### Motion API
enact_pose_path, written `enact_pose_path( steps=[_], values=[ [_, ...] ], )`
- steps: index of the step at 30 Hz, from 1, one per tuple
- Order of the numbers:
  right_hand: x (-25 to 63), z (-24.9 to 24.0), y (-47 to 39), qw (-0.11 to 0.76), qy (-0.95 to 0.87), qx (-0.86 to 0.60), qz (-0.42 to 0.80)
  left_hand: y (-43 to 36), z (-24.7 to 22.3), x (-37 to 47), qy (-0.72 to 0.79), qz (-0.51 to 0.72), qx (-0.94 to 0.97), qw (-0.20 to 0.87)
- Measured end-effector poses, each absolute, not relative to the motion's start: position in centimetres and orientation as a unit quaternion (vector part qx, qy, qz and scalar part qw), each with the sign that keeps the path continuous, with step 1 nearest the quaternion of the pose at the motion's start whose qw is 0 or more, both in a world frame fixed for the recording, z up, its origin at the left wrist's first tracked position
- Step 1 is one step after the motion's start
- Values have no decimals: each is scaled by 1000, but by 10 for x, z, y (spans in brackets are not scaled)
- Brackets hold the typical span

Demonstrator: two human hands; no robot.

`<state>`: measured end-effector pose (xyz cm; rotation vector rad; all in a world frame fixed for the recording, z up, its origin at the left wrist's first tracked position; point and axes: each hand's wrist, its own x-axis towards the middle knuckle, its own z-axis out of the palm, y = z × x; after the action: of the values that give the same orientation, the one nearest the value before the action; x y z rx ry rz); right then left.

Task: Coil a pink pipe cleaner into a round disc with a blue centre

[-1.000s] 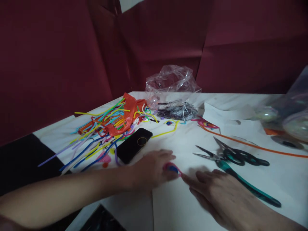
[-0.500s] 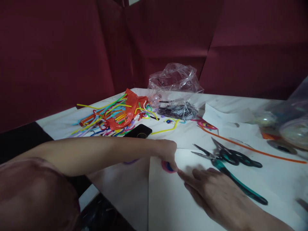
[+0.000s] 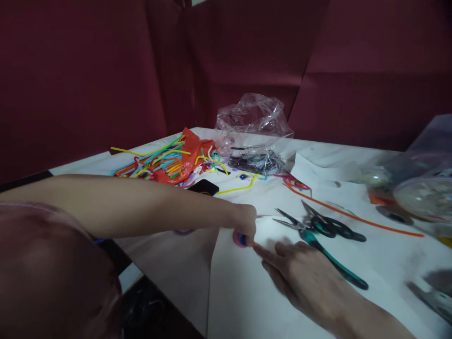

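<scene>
A small pink and blue coil [image 3: 240, 238], apparently of wound pipe cleaner, lies on a white sheet of paper [image 3: 240, 292]. My left hand [image 3: 246, 221] reaches across from the left and is closed on the coil from above, hiding part of it. My right hand [image 3: 300, 268] rests on the paper with its index finger stretched out, the tip at the coil's right edge beside my left fingers. Its other fingers are partly hidden beneath it. Just past my right hand lie green-handled pliers [image 3: 326, 252] and black-handled scissors [image 3: 335, 227], both with parted jaws.
Colourful pipe cleaners [image 3: 151, 162] spill from a red bag [image 3: 192, 153] at the back left. A black phone [image 3: 205, 187], a clear plastic bag [image 3: 254, 115] and a dark wire bundle [image 3: 257, 161] lie behind my hands. An orange pipe cleaner [image 3: 353, 214] and a clear container [image 3: 425, 195] are at right.
The view has shifted slightly, bringing a grey metal tool further into sight at lower right. My hands stay together at the coil, with only a small shift.
</scene>
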<state>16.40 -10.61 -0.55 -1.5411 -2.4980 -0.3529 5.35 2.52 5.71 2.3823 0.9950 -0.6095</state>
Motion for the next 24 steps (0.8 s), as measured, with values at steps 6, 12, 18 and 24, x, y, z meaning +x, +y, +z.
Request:
enact_pose_path(
  steps=[6, 12, 18, 24],
  values=[
    [166, -2, -106, 79, -837, -537, -63, 18, 65, 53, 378, -271, 868, 175],
    [166, -3, -104, 95, -822, -561, 23, 18, 63, 52, 373, -277, 863, 199],
    [164, -2, -106, 117, -797, -579, 125, 24, 55, 51, 383, -218, 861, 254],
    [164, -2, -104, 123, -789, -582, 157, 31, 46, 48, 397, -139, 839, 346]
  ],
)
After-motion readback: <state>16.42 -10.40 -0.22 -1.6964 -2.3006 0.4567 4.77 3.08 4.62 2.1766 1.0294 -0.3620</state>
